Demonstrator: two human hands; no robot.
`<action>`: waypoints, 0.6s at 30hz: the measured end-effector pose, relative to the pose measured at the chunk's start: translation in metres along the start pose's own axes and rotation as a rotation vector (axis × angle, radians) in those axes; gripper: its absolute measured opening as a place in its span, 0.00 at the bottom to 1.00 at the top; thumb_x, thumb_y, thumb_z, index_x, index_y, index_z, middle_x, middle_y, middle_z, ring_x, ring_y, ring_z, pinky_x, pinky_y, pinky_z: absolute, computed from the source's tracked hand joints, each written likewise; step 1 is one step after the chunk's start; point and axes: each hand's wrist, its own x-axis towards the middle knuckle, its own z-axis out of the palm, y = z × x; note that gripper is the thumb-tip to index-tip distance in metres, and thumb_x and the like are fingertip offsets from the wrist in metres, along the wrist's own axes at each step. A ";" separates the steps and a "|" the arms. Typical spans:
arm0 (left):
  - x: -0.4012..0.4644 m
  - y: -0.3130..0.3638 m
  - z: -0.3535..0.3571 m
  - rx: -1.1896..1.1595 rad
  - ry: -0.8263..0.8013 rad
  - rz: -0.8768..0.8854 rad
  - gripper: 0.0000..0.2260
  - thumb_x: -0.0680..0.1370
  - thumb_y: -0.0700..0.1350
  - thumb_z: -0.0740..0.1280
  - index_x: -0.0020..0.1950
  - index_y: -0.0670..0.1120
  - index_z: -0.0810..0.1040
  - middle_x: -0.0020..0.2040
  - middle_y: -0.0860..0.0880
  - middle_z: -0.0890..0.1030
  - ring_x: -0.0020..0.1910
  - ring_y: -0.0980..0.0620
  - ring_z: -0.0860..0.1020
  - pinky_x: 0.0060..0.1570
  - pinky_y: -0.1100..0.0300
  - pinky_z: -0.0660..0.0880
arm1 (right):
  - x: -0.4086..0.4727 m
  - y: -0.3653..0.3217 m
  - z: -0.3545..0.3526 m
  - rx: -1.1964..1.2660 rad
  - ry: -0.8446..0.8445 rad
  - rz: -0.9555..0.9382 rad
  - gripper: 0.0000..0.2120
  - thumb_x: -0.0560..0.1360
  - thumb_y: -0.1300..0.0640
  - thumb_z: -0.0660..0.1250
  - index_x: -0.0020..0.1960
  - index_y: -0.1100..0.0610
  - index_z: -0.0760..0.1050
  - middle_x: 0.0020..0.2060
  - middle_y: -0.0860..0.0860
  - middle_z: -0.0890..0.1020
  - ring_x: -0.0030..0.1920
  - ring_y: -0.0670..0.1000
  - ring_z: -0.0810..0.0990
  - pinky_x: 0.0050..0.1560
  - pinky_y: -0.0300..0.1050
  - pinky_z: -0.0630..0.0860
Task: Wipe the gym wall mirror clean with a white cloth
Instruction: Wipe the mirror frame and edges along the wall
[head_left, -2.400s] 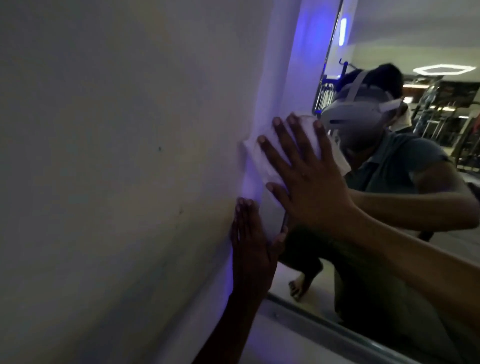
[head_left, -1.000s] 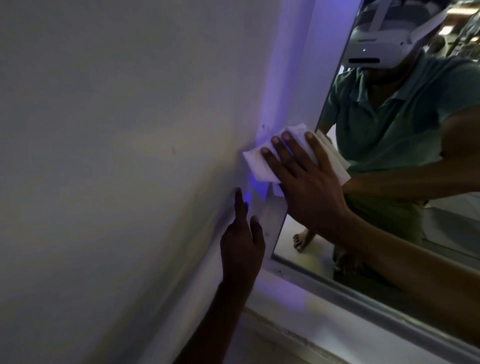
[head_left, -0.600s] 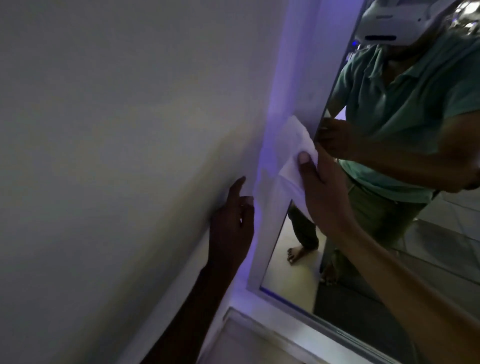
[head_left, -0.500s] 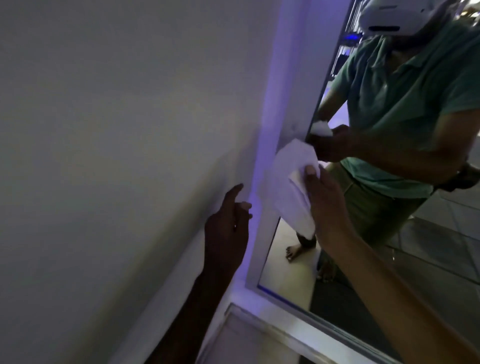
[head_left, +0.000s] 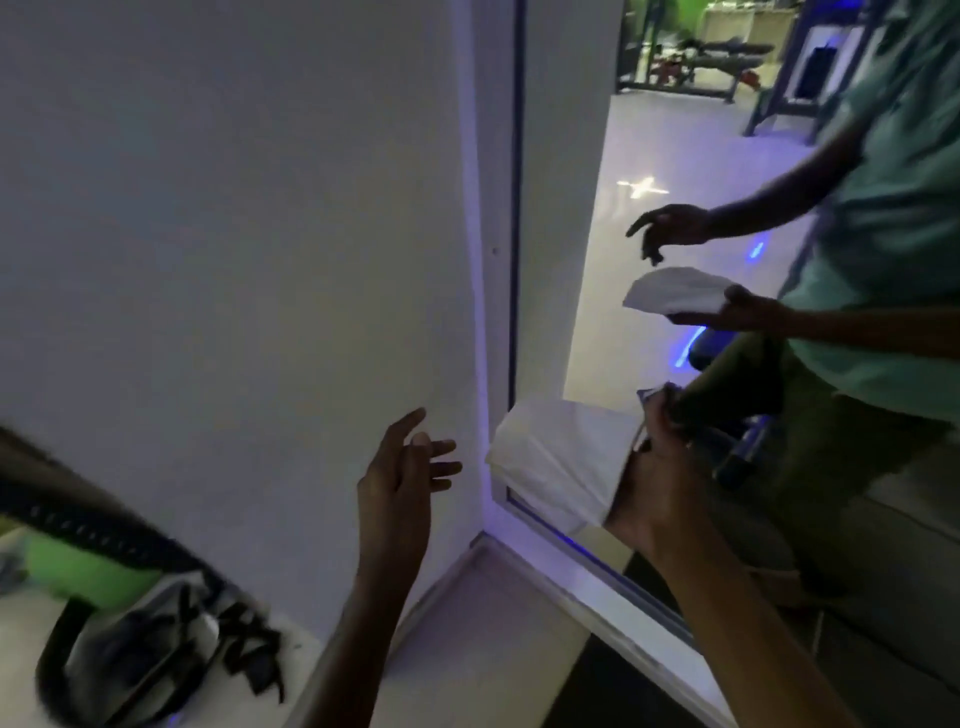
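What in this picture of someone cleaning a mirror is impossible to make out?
- Head view: whether the white cloth touches the mirror; the angle hides any gap.
- Right hand: its fingertips, hidden behind the cloth.
- Green and black object at lower left: blurred and cut off by the edge.
- Smudges on the glass: too dim to see.

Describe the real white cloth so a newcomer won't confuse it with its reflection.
Find the wall mirror and follow its left edge down to the bottom corner. There the right hand grips the white cloth; its smaller twin higher up is only a reflection.
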 end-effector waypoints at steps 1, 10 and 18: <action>-0.024 0.004 0.006 -0.002 0.035 -0.015 0.14 0.88 0.42 0.58 0.71 0.48 0.78 0.49 0.48 0.88 0.45 0.45 0.88 0.45 0.52 0.84 | -0.017 -0.002 -0.008 -0.074 -0.047 0.025 0.38 0.74 0.35 0.71 0.71 0.63 0.78 0.66 0.66 0.81 0.63 0.68 0.83 0.63 0.66 0.80; -0.176 0.036 0.020 -0.060 0.168 -0.168 0.13 0.87 0.40 0.59 0.65 0.46 0.81 0.48 0.44 0.88 0.45 0.43 0.87 0.46 0.51 0.82 | -0.108 0.018 -0.054 -0.574 0.021 0.089 0.23 0.71 0.68 0.73 0.65 0.67 0.79 0.52 0.64 0.86 0.51 0.62 0.84 0.44 0.51 0.82; -0.316 0.012 -0.039 -0.161 0.320 -0.340 0.12 0.87 0.40 0.59 0.62 0.42 0.83 0.48 0.41 0.88 0.47 0.42 0.87 0.48 0.54 0.83 | -0.175 0.094 -0.066 -0.791 -0.061 0.237 0.13 0.79 0.62 0.71 0.63 0.62 0.81 0.54 0.59 0.88 0.54 0.61 0.86 0.51 0.55 0.85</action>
